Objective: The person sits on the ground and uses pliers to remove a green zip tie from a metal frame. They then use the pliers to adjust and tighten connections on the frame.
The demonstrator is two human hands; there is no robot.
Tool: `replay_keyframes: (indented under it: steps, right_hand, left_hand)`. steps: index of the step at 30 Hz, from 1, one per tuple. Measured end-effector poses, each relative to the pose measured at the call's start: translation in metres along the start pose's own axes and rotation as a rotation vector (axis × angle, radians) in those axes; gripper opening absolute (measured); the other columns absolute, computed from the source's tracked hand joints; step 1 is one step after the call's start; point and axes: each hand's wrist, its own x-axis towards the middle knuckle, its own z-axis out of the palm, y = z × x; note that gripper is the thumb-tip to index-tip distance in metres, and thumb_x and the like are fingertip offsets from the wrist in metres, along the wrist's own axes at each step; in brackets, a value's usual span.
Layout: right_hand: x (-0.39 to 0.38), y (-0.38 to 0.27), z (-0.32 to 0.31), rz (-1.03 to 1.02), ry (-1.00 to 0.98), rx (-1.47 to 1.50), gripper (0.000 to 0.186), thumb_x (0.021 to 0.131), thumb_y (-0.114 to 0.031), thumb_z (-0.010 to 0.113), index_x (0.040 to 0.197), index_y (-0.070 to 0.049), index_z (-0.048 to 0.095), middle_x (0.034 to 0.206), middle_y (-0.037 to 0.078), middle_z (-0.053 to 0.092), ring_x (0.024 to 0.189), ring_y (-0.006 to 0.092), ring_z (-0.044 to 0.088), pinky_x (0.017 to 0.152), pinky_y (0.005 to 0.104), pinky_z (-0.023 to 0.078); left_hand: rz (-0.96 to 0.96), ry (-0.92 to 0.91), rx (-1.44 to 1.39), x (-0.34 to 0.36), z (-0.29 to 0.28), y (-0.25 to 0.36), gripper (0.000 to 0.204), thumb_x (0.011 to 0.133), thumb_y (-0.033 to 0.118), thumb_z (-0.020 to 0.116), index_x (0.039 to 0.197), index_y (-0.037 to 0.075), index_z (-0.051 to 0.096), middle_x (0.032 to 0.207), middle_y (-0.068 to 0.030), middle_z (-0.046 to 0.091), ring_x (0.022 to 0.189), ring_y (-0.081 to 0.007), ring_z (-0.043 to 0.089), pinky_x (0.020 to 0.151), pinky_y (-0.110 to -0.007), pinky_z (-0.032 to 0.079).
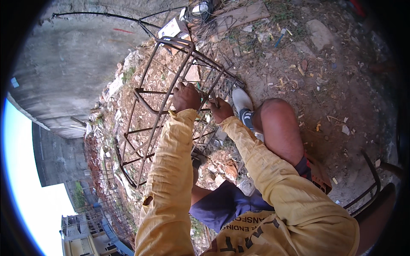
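Observation:
A rusty rebar cage of long bars and bent rectangular ties slants in front of me. My left hand is closed at the middle of the cage, its fingers curled over by a long bar. Close on its right, my right hand is closed, thumb and fingers pressed together beside the cage's bars. What sits inside the right fist is too small to make out. Both forearms wear long yellow sleeves.
A grey concrete wall rises on the left above rubble. At the top lie a white box, a coil of dark wire and a flat board. My bent knee and shoe are right of the cage. Bent bars stand lower right.

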Motion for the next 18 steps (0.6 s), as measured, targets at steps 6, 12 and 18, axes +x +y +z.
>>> replay_keyframes:
  steps: [6, 12, 18]
  right_hand:
    - [0.001, 0.0, -0.008, -0.021, 0.054, 0.001, 0.032, 0.088, -0.035, 0.064, 0.097, -0.004, 0.065, 0.078, 0.014, 0.065, 0.07, 0.026, 0.062, 0.066, 0.0371, 0.047]
    - [-0.009, -0.006, 0.0, -0.003, -0.006, 0.009, 0.032, 0.088, -0.034, 0.063, 0.101, -0.005, 0.065, 0.082, 0.016, 0.066, 0.075, 0.0301, 0.063, 0.069, 0.0398, 0.048]
    - [-0.002, 0.004, -0.005, 0.022, -0.015, 0.012, 0.037, 0.087, -0.034, 0.062, 0.114, -0.008, 0.063, 0.087, 0.02, 0.067, 0.08, 0.0353, 0.065, 0.073, 0.0425, 0.049]
  left_hand:
    - [0.106, -0.292, -0.012, 0.027, 0.024, -0.008, 0.039, 0.084, 0.042, 0.064, 0.1, 0.008, 0.071, 0.108, -0.0177, 0.068, 0.1, -0.0338, 0.066, 0.088, -0.044, 0.052]
    - [0.612, -0.148, 0.195, 0.054, 0.092, -0.065, 0.026, 0.087, 0.032, 0.058, 0.085, 0.011, 0.073, 0.077, -0.0117, 0.069, 0.073, -0.0331, 0.068, 0.068, -0.043, 0.056]
    - [0.894, -0.328, 0.165, 0.06, 0.067, -0.048, 0.015, 0.08, 0.025, 0.062, 0.084, 0.018, 0.074, 0.082, -0.0063, 0.071, 0.074, -0.0305, 0.066, 0.069, -0.04, 0.054]
